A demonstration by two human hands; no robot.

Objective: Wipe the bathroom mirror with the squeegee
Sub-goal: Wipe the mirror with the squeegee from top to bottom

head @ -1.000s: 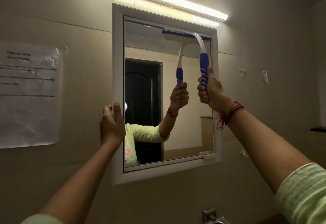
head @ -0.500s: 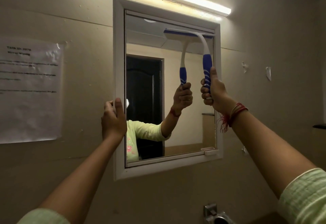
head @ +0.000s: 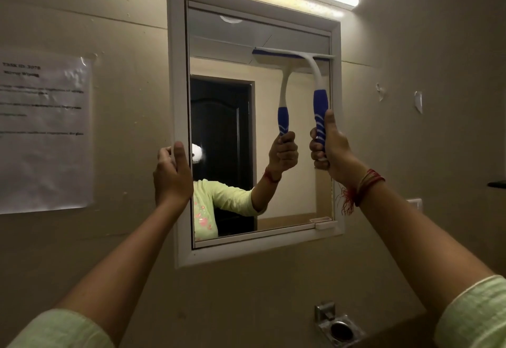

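Beige wall (head: 273,293) around white-framed mirror (head: 175,74)

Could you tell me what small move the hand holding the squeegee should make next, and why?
Probably draw the squeegee straight down the glass. The right hand grips its blue handle, with the blade lying level against the upper right part of the mirror, and most of the glass lies below it. The left hand grips the white frame, seemingly steadying it.

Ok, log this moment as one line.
phase: wiping | right hand: gripping squeegee | blade: on mirror upper right | left hand: holding frame left edge
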